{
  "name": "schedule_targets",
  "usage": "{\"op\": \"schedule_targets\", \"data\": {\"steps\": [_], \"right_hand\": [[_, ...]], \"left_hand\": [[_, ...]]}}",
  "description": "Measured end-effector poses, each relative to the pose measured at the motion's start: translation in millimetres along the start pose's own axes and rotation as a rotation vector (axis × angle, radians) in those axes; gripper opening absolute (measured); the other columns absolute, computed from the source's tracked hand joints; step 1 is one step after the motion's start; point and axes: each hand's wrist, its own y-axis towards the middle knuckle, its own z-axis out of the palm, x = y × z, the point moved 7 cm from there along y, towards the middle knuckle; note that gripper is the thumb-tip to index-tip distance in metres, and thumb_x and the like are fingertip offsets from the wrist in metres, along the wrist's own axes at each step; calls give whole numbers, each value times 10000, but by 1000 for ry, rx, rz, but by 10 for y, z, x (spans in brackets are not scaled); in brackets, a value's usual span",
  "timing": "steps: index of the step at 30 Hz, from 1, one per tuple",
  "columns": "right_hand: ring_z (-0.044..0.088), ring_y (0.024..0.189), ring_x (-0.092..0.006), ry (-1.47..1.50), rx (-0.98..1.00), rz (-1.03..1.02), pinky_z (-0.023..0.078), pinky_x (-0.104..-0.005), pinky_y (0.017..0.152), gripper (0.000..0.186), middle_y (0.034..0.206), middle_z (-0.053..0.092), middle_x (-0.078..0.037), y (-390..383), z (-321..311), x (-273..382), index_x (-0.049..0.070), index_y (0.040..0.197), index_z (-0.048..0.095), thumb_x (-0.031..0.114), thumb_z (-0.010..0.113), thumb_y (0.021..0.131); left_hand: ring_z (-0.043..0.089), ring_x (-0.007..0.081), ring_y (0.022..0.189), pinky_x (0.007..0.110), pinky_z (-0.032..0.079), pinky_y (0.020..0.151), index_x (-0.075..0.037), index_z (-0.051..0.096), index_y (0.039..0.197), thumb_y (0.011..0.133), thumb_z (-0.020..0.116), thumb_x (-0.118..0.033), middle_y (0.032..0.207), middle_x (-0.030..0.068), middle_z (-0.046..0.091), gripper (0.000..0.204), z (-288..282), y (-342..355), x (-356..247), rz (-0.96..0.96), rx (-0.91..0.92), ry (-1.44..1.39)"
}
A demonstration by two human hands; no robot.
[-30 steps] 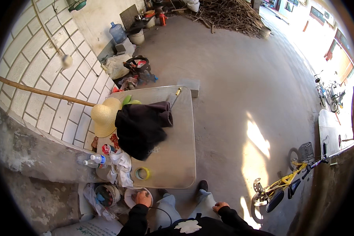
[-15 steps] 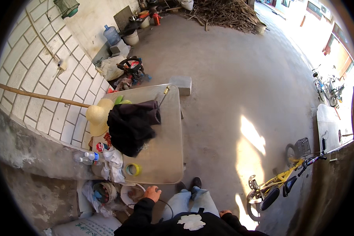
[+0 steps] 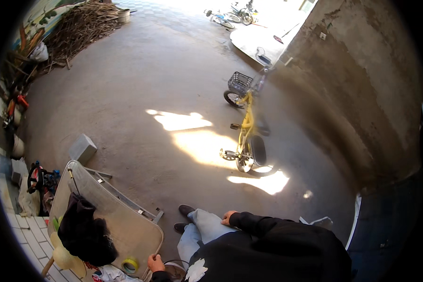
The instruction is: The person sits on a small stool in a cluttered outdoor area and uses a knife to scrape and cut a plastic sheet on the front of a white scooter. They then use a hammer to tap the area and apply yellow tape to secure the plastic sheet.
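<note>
- My left hand (image 3: 155, 263) curls just beside the table (image 3: 124, 214); I can't tell its hold.
- My right hand (image 3: 228, 218), half-curled, is at my jeans (image 3: 207, 222), its hold unclear.

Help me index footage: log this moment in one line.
left hand: by beige rectangular table; right hand: at pale-blue trousers; yellow tape roll: on table

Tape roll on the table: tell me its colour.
The tape roll is yellow with a greenish tint; the head view shows it best.
</note>
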Motion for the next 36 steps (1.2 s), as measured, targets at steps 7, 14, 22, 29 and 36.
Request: {"op": "schedule_targets", "data": {"steps": [7, 14, 22, 29, 36], "right_hand": [[614, 954, -307, 89, -133, 137, 472, -385, 855, 348, 983, 659, -152, 0, 447, -801, 103, 982, 691, 360, 570, 780], [613, 955, -307, 122, -209, 202, 476, -392, 853, 314, 991, 656, -141, 320, 453, -1192, 132, 990, 692, 313, 543, 780], [655, 833, -258, 281, -219, 177, 498, -352, 796, 339, 880, 680, -139, 348, -599, -1208, 73, 975, 685, 326, 581, 776], [646, 713, -219, 508, -144, 175, 508, -332, 686, 322, 770, 669, -99, 449, -1409, -1114, 50, 950, 676, 314, 596, 785], [617, 574, -167, 455, -174, 102, 510, -295, 547, 346, 720, 648, -96, 776, -1990, -1019, -8, 995, 639, 269, 617, 790]], "left_hand": [[607, 281, 829, 363, 480, 771, 40, 598, 959, 776, 610, -111, 920, 185, 625, 238, 21, 394, -330, 136, 101, -35], [600, 276, 845, 364, 472, 783, 44, 594, 961, 784, 608, -115, 940, 179, 615, 238, 48, 452, -384, 145, 94, 101], [595, 281, 849, 358, 469, 785, 39, 605, 964, 775, 617, -131, 912, 176, 619, 254, 609, 596, -1141, 147, 134, 51], [604, 261, 808, 352, 481, 754, 43, 609, 936, 742, 625, -94, 869, 162, 624, 238, 879, 801, -1539, 74, 90, 60], [598, 254, 770, 352, 481, 727, 38, 614, 881, 720, 629, -97, 826, 155, 621, 211, 771, 842, -1518, 50, 56, 44]]}}
